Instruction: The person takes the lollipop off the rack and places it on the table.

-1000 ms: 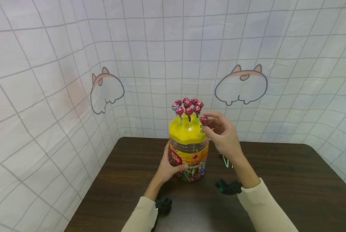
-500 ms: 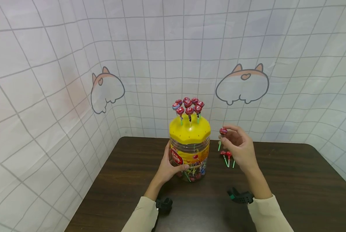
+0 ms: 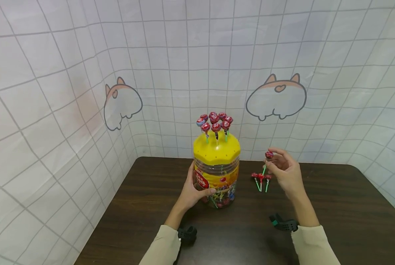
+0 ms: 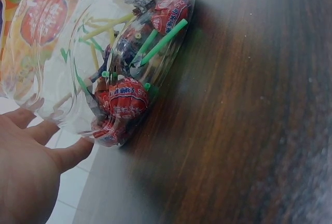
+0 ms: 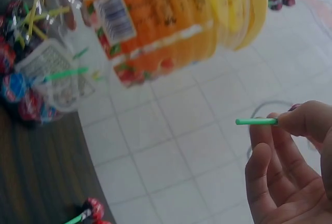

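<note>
A clear plastic jar (image 3: 224, 180) with a yellow and orange label stands upright on the dark brown wood-grain tabletop (image 3: 144, 206), close to its far edge and nearer the far left corner than the far right one. Inside the jar, wrapped lollipops (image 4: 128, 97) lie jumbled at the bottom, mostly red, with some blue and dark wrappers among green and yellow sticks that point every way. Its yellow faceted plastic lid (image 3: 216, 152) is on, pierced with small holes; a cluster of upright lollipops (image 3: 215, 127) stands in it, sticks down and round heads up, all red-wrapped but for one with blue.

The left hand (image 3: 191, 191) is spread round the jar's left side, thumb across the front, holding it.

The right hand (image 3: 287, 170) pinches a single red-wrapped lollipop with a green stick (image 3: 269, 155) between thumb and fingers, right of the jar and well apart from it. Its long axis is steep, head uppermost, stick slanting down toward the tabletop's left edge. Near that stick's lower end, three loose red lollipops (image 3: 261, 180) lie side by side on the tabletop, heads toward the far edge, green sticks toward the near edge.
</note>
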Demonstrator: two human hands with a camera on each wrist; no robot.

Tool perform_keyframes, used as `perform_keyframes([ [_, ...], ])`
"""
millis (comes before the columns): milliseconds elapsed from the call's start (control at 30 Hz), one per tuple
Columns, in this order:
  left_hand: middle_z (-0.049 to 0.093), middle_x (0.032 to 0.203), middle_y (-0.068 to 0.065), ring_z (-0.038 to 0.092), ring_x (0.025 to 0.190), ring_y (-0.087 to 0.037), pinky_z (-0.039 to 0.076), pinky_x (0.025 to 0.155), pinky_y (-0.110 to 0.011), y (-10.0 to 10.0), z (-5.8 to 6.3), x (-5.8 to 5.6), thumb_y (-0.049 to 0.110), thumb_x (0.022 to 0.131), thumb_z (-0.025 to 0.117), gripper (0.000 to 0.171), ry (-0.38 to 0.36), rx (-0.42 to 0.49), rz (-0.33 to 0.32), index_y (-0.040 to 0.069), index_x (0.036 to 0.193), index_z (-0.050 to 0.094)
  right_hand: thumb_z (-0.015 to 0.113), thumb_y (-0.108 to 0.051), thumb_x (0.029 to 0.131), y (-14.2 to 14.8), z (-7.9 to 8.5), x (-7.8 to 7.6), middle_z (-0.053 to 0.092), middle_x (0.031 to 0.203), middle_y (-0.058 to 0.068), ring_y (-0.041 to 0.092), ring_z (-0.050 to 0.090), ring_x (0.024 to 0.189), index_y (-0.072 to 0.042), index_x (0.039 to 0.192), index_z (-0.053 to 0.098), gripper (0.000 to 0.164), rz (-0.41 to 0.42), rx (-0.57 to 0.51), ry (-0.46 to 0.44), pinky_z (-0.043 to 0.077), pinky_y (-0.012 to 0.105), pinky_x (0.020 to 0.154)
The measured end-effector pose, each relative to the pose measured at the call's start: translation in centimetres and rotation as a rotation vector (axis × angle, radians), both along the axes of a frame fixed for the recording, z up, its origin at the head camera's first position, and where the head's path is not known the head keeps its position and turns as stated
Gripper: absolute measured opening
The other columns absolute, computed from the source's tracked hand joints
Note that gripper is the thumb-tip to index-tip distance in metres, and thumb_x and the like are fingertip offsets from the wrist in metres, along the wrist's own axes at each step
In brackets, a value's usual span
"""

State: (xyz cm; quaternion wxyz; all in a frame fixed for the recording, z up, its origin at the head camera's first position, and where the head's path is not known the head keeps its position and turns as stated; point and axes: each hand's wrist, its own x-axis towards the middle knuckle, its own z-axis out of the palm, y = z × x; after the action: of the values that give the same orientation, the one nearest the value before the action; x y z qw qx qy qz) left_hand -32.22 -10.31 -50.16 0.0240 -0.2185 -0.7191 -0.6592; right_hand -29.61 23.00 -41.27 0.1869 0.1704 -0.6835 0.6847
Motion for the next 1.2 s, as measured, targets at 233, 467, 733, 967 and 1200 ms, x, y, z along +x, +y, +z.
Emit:
perform_keyframes([
  [233,0.045,0.153,0.003,0.048,0.139,-0.023,0.037,0.117,-0.061,-0.2,-0.2,0.0,0.045,0.081,0.086,0.112,0.004,0.001,-0.001,0.05,0.16,0.006,0.069,0.002,0.095,1.3,-1.2,-0.6,0.073,0.096,-0.004,0.007,0.071,0.079,-0.003,0.135,0.06,0.041,-0.025,0.027,-0.025,0.058,0.02,0.065],
  [467,0.044,0.154,0.003,0.047,0.14,-0.023,0.037,0.117,-0.061,-0.2,-0.2,0.0,0.046,0.08,0.087,0.113,0.005,0.002,-0.006,0.049,0.16,0.006,0.069,0.004,0.094,2.4,-2.2,-0.9,0.073,0.094,-0.006,0.007,0.073,0.08,-0.012,0.131,0.065,0.041,-0.062,0.043,-0.051,0.058,0.019,0.064],
  [733,0.045,0.154,0.0,0.049,0.138,-0.025,0.039,0.116,-0.061,-0.2,-0.2,0.0,0.046,0.081,0.086,0.113,0.013,0.0,-0.013,0.047,0.161,0.006,0.069,0.002,0.095,3.8,-3.7,-1.3,0.076,0.096,-0.007,0.005,0.071,0.079,-0.015,0.132,0.063,0.042,-0.097,0.108,-0.11,0.058,0.02,0.065],
  [967,0.043,0.155,0.0,0.048,0.139,-0.026,0.037,0.117,-0.062,-0.2,0.1,0.1,0.042,0.083,0.086,0.112,0.015,-0.002,-0.012,0.045,0.161,0.006,0.07,0.003,0.094,4.8,-5.7,-1.8,0.074,0.097,-0.008,0.005,0.072,0.081,-0.011,0.132,0.061,0.041,-0.117,0.133,-0.208,0.058,0.021,0.067],
  [1200,0.043,0.155,0.0,0.049,0.138,-0.026,0.038,0.116,-0.062,-0.2,0.0,0.0,0.044,0.082,0.086,0.113,0.011,-0.003,-0.008,0.046,0.161,0.006,0.07,0.002,0.094,5.7,-7.4,-2.0,0.074,0.094,-0.013,0.003,0.072,0.079,-0.018,0.129,0.061,0.041,-0.147,0.154,-0.288,0.057,0.02,0.066],
])
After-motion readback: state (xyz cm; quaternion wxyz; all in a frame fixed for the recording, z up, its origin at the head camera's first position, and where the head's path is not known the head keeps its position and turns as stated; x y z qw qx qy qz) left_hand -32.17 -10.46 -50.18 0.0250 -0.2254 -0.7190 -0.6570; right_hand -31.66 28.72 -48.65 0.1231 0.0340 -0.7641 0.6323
